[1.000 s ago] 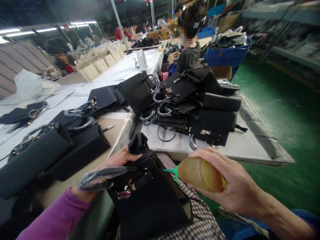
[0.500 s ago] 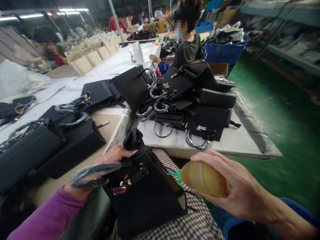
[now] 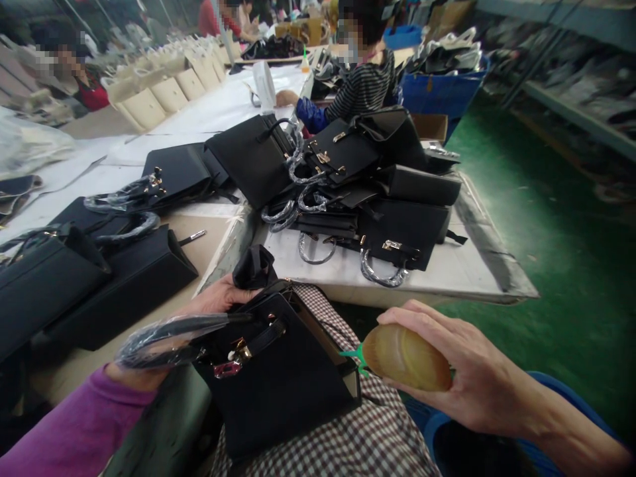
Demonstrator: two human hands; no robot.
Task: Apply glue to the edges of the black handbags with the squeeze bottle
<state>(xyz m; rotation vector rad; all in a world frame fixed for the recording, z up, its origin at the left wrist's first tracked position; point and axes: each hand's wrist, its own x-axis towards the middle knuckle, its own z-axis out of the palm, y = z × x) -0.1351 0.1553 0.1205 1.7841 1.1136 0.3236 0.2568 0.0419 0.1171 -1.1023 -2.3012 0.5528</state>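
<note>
Gripping a black handbag (image 3: 283,377) at its top edge, the left hand (image 3: 213,301) steadies it on the checked lap; the bag's plastic-wrapped handle (image 3: 169,338) lies across the left wrist. The right hand (image 3: 467,377) is closed around an amber squeeze bottle (image 3: 405,358), whose green nozzle (image 3: 354,356) points at the bag's side, just beside it. Beyond both hands, a pile of black handbags (image 3: 368,192) rests on the white table (image 3: 467,271).
</note>
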